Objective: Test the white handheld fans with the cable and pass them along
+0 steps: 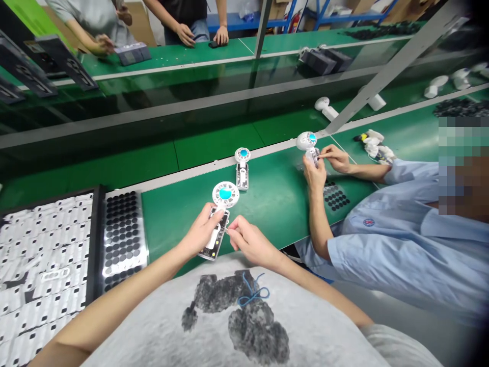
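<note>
My left hand (201, 228) is closed around a white device (225, 194) with a round vented head, a blue disc at its centre and an open rectangular body showing a dark circuit board. My right hand (250, 242) is pinched at the right edge of that body; what its fingertips hold is too small to make out. Just beyond, a second similar device (242, 176) lies on the green table, its round head toward the far edge.
On the left are a tray of white parts (46, 250) and a sheet of black round pads (122, 234). To the right, a person in a blue shirt (382, 239) handles a similar device (307, 141). A conveyor (214, 148) runs beyond the table; other people stand across it.
</note>
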### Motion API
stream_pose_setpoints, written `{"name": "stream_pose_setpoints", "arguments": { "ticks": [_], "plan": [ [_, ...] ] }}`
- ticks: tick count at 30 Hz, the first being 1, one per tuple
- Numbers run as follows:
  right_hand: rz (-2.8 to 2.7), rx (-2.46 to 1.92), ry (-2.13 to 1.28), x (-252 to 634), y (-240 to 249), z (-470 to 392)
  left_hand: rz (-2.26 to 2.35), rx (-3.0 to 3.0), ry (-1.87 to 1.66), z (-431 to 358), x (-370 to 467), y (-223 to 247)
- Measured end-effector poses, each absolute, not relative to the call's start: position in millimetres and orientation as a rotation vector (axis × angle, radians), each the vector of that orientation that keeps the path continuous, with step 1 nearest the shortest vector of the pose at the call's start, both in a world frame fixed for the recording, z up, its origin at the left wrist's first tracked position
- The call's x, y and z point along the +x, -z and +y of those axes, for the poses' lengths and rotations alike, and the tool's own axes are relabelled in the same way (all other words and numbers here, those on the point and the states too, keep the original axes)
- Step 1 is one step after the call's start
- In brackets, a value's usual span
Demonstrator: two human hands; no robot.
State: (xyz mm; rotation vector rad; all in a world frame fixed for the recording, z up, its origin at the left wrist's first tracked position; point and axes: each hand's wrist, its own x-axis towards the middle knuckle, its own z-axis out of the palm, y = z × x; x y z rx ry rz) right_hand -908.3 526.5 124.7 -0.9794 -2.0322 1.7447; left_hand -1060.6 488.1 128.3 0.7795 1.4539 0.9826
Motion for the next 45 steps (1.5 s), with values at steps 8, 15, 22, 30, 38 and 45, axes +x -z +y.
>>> {"name": "stream_pose_setpoints", "arguments": {
  "ticks": [8, 15, 22, 30, 38, 45],
  "plan": [
    [-1.928, -0.997, -1.847, -914.5, -117.4, 522.0, 1.436, 0.824, -0.954, 486.0, -1065.2, -127.7],
    [-1.912, -1.022, -1.956, -916.8, -112.0, 523.3, 1.433, 0.767, -0.983, 481.3, -1065.2, -119.0],
    [-1.974, -1.049, -1.870, -917.9, -108.0, 526.7, 1.480, 0.811, -0.958, 481.3, -1064.8, -111.8],
    [-2.076, -1.200, -1.670, -905.9, -88.5, 532.1, 1.699, 0.492, -1.214, 503.0, -1107.7, -88.6],
    [-1.999, -1.196, -1.758, -912.2, -76.5, 536.9, 1.603, 0.633, -1.342, 594.3, -1113.4, -46.1],
    [-2.019, -1.214, -1.750, -919.7, -69.6, 536.5, 1.788, 0.948, -1.182, 653.5, -1089.4, -15.0]
  ]
}}
